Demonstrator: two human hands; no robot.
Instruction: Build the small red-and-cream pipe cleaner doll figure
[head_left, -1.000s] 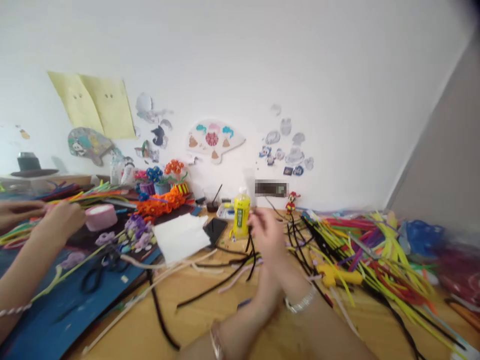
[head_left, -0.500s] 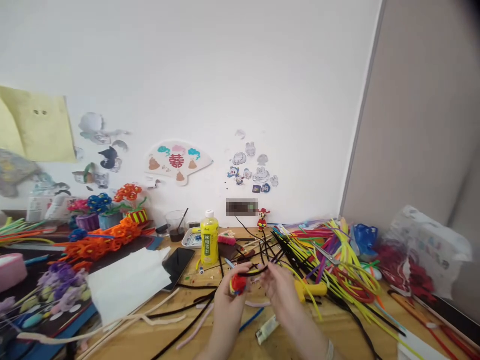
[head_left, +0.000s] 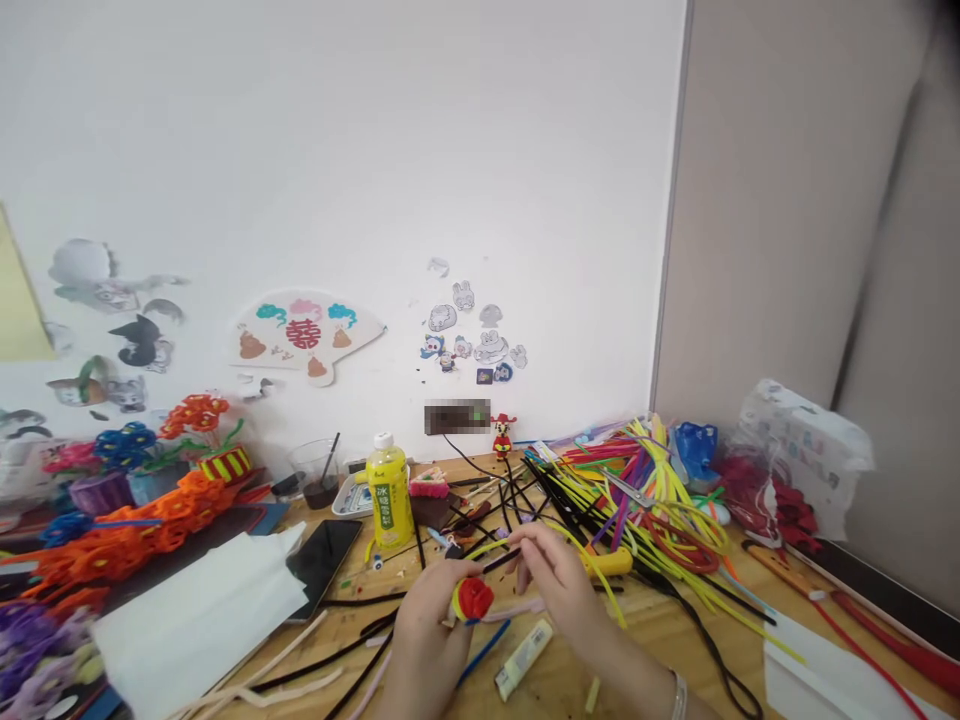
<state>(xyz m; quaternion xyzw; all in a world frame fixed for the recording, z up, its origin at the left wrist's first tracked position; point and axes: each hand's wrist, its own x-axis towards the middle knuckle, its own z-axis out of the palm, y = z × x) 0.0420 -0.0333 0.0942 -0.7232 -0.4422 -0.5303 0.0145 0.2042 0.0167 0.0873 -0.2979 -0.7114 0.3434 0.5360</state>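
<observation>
My left hand [head_left: 427,620] is closed around a small fuzzy piece [head_left: 475,598], red on top with yellow and a bit of blue at its edge. It looks made of pipe cleaners. A short black pipe cleaner [head_left: 501,561] runs from beside that piece to the fingertips of my right hand [head_left: 553,575], which pinch its other end. Below and between the hands a white tube [head_left: 524,659] lies on the wooden table, close to a blue pipe cleaner [head_left: 482,652]. A yellow-handled tool [head_left: 611,563] rests just beyond my right hand, partly covered.
A yellow drink bottle [head_left: 389,495] and a black phone [head_left: 328,560] stand and lie left of the hands. Bundled pipe cleaners with scissors [head_left: 628,488] on them spread at the right. A red figurine [head_left: 503,436] stands by the wall. White paper [head_left: 195,625] covers the left side.
The view has swung to the right. The fuzzy piece has turned in my left hand so its red top shows more. My right fingers are more curled around the black pipe cleaner's end.
</observation>
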